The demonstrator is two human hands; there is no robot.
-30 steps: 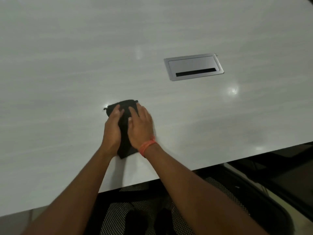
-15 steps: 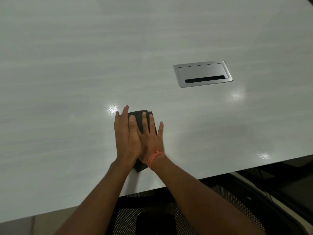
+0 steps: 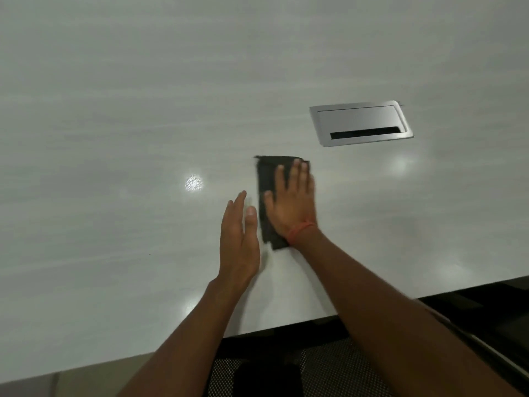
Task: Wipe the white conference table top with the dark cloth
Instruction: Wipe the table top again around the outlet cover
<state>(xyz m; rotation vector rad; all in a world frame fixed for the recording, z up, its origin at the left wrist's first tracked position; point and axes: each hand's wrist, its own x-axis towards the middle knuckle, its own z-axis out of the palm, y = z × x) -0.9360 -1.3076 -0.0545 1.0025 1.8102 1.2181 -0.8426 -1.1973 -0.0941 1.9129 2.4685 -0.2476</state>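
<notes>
White conference tabletop [image 3: 120, 116] fills nearly the whole view, its pale grain streaked side to side and dotted with bright ceiling-light reflections. My two bare forearms reach in from the near edge. My right hand [image 3: 292, 202] lies flat, palm down, on the dark cloth [image 3: 266, 179], fingers [image 3: 294, 173] straight and spread, pressing the fabric against the surface; a thin orange band [image 3: 300, 229] circles that wrist. Nothing is clenched here: the grip is a flat, open press, not a pinch. My left hand [image 3: 239, 239] is just beside the cloth's left edge, turned on its side with the thumb uppermost and fingers straight and together; it holds nothing, and I cannot tell whether its edge touches the surface. The cloth, folded into a long narrow rectangle, lies right of centre, running away from me, near the silver cable hatch [image 3: 361, 123] set flush into the top beyond it and apart from it. A black slot runs along the hatch's near side. Below the edge, a dark mesh chair seat [image 3: 329, 371] shows. No writing or brand can be read.
</notes>
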